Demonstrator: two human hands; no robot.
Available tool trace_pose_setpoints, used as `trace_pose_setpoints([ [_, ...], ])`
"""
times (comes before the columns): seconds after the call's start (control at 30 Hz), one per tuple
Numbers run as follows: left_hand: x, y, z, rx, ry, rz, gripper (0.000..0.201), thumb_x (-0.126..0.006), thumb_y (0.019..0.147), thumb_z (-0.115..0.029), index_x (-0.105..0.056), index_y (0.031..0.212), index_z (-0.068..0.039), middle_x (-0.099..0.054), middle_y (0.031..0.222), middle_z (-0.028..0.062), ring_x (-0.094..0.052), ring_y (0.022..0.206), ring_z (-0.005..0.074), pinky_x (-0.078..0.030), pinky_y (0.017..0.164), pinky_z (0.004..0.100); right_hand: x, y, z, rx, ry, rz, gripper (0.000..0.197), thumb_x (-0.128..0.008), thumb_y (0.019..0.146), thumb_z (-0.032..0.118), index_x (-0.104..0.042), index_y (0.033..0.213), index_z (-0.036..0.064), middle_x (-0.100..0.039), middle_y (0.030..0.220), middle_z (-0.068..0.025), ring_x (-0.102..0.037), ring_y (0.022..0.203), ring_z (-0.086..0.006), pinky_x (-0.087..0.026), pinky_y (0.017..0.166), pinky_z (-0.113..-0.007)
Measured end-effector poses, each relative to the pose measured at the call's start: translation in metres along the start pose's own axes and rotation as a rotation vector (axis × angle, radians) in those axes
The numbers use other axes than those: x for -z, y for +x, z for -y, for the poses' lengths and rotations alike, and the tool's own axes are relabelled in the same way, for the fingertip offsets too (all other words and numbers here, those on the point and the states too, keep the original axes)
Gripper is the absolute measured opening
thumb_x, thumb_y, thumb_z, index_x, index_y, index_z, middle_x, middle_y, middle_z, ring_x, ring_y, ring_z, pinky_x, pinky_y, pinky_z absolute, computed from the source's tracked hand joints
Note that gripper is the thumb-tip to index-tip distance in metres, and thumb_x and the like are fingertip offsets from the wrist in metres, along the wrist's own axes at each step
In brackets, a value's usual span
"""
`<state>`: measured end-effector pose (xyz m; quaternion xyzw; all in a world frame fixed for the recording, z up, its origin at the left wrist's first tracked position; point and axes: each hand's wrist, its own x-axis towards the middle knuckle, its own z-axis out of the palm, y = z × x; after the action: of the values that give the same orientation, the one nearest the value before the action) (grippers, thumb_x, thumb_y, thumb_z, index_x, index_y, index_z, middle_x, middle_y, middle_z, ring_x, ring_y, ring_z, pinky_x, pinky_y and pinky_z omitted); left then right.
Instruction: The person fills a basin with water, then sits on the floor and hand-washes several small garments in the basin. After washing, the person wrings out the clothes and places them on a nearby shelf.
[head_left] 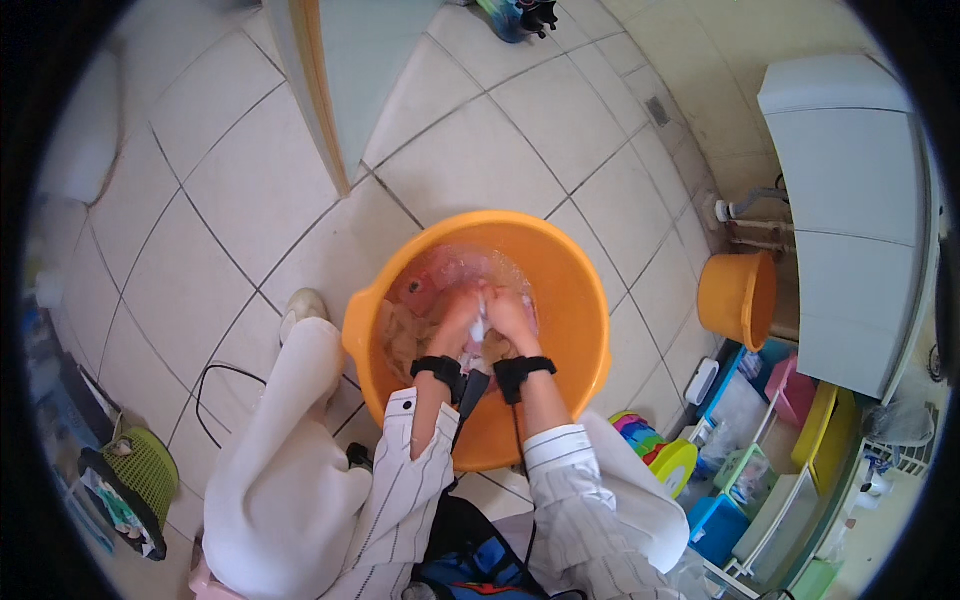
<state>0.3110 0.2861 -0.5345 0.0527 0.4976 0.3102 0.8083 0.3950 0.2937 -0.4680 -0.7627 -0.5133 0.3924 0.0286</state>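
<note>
An orange basin [585, 300] stands on the tiled floor in front of me, with sudsy water and wet clothes inside. Both my hands are down in it, side by side and almost touching. My left hand [462, 308] and my right hand [508, 312] are closed on a piece of wet white cloth [480, 328] that shows between them. Pink cloth [422, 290] lies at the far left inside the basin, and a beige cloth [403, 338] is nearest my left hand. My fingertips are partly hidden. A black band sits round each wrist.
To the right are a smaller orange bucket [722, 300], a rack with coloured bins [720, 528] and a white cabinet [850, 220]. A door [325, 100] stands ajar ahead. A green basket [140, 470] is at the left, near a black cable [200, 395] on the floor.
</note>
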Motion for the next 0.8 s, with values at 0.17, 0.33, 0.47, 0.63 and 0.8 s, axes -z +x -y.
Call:
trace_pose_setpoints([
  [0.17,0.005,0.004,0.003,-0.257,0.628,-0.105,0.017,-0.052,0.087,-0.013,-0.052,0.098,0.0,-0.061,0.094,0.017,-0.06,0.083,0.0269,-0.048,0.068,0.0364,-0.025,0.02,-0.033,0.135,0.073,-0.261,0.036,-0.055,0.088,0.028,-0.057,0.101,-0.0056,-0.062,0.091,-0.0302,-0.059,0.089,-0.0456,-0.047,0.078,-0.05],
  [0.33,0.023,0.022,0.02,-0.332,0.82,-0.328,0.041,-0.054,0.085,-0.016,-0.042,0.122,-0.001,-0.056,0.115,0.0255,-0.053,0.108,0.0411,-0.044,0.087,0.0442,-0.046,0.026,-0.036,-0.067,0.082,-0.289,0.031,-0.058,0.081,0.012,-0.054,0.106,-0.0065,-0.06,0.098,-0.0318,-0.058,0.094,-0.0455,-0.048,0.078,-0.047],
  [0.47,0.018,0.038,0.026,-0.262,0.412,-0.272,0.036,-0.05,0.092,-0.029,-0.054,0.114,-0.001,-0.062,0.108,0.0158,-0.059,0.097,0.0276,-0.047,0.081,0.038,-0.039,0.018,-0.027,-0.023,0.405,-0.016,0.032,-0.052,0.089,0.022,-0.059,0.106,-0.0034,-0.061,0.098,-0.0312,-0.058,0.096,-0.0445,-0.047,0.077,-0.047],
  [0.63,0.005,0.029,0.008,-0.274,0.544,-0.136,0.043,-0.046,0.094,-0.04,-0.063,0.106,-0.002,-0.064,0.099,0.0098,-0.06,0.083,0.0182,-0.049,0.068,0.0347,-0.013,0.002,-0.003,0.109,0.083,-0.21,0.057,-0.032,0.098,0.042,-0.064,0.085,-0.0037,-0.06,0.083,-0.0314,-0.059,0.084,-0.0464,-0.046,0.075,-0.05],
  [0.8,0.013,0.019,-0.005,-0.1,0.47,-0.07,0.039,-0.045,0.095,-0.037,-0.064,0.1,-0.003,-0.064,0.094,0.009,-0.059,0.074,0.0162,-0.048,0.061,0.0336,-0.012,0.006,0.006,0.15,-0.06,-0.217,0.061,-0.032,0.097,0.041,-0.064,0.075,-0.0067,-0.06,0.079,-0.031,-0.06,0.078,-0.0464,-0.047,0.075,-0.05],
])
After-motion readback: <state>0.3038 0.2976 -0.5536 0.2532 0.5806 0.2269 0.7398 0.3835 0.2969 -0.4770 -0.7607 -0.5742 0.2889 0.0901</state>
